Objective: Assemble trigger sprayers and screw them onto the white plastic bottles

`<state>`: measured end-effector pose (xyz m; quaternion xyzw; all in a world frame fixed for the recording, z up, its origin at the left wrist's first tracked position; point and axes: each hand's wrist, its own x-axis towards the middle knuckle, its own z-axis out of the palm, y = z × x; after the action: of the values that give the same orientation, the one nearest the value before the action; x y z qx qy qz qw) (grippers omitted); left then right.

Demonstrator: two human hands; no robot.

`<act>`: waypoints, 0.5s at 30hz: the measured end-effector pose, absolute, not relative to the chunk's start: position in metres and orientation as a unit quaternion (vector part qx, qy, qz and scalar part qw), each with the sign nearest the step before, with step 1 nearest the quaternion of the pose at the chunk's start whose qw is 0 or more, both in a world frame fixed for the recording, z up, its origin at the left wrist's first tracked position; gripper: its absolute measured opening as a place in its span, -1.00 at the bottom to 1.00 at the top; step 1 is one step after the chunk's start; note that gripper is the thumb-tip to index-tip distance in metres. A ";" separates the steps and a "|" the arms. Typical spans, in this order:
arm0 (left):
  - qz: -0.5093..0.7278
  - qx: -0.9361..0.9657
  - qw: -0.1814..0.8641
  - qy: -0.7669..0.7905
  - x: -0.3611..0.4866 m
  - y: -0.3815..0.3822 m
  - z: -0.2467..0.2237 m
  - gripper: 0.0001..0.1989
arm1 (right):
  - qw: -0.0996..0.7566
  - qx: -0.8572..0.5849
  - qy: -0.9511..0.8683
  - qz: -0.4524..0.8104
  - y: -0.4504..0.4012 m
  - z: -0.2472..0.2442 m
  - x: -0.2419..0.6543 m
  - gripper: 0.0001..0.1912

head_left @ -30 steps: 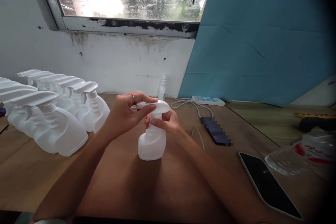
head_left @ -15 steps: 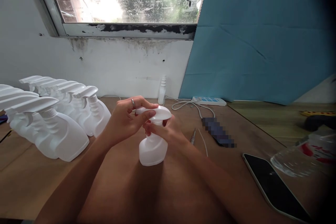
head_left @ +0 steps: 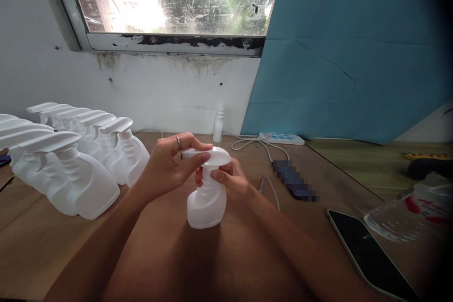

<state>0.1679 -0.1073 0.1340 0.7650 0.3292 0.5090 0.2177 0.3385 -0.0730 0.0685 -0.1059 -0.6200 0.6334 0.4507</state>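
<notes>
A white spray bottle (head_left: 206,205) stands upright on the brown table (head_left: 159,255) in front of me. My left hand (head_left: 170,160), with a ring on one finger, pinches the nozzle end of its trigger spray head (head_left: 217,155) between thumb and fingers. Around the bottle's neck, just below the head, my right hand (head_left: 233,180) is closed, with its thumb at the front and fingertips showing on the left side. The trigger is mostly hidden by my hands.
Rows of white spray bottles (head_left: 88,184) stand on the left. Against the wall stands a narrow white bottle (head_left: 219,123). A power strip (head_left: 281,138) with cables, a pen-like tool (head_left: 261,184), a phone (head_left: 370,250) and a clear plastic bottle (head_left: 406,212) are to the right.
My right hand's thumb has shifted on the neck, showing more of it below the spray head. My left hand keeps its hold on the head, and the bottle stays in place.
</notes>
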 end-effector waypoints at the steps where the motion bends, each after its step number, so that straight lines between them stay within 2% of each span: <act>1: 0.510 0.763 0.218 0.331 0.168 -0.108 0.134 -0.89 | 0.463 -0.113 -0.616 0.627 -0.074 0.068 0.338 -0.65; 5: 0.505 0.770 0.196 0.336 0.172 -0.105 0.131 -0.89 | 0.507 -0.147 -0.616 0.585 -0.081 0.071 0.333 -0.68; 8: 0.510 0.788 0.059 0.340 0.173 -0.108 0.136 -0.91 | 0.489 -0.162 -0.630 0.581 -0.080 0.077 0.333 -0.67; 10: 0.531 0.781 -0.052 0.325 0.170 -0.118 0.143 -0.89 | 0.464 -0.155 -0.634 0.599 -0.077 0.081 0.335 -0.60; 11: 0.542 0.778 -0.072 0.309 0.168 -0.126 0.146 -0.86 | 0.450 -0.152 -0.638 0.606 -0.075 0.083 0.337 -0.54; 13: 0.547 0.793 -0.029 0.267 0.162 -0.148 0.149 -0.78 | 0.413 -0.161 -0.652 0.615 -0.073 0.087 0.341 -0.46; 15: 0.511 0.828 0.042 0.229 0.158 -0.173 0.141 -0.70 | 0.366 -0.182 -0.671 0.619 -0.072 0.091 0.345 -0.48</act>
<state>0.1579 -0.1728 0.1409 0.8277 0.2289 0.5106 0.0418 0.3452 -0.0716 0.0913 -0.1823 -0.6707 0.6186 0.3664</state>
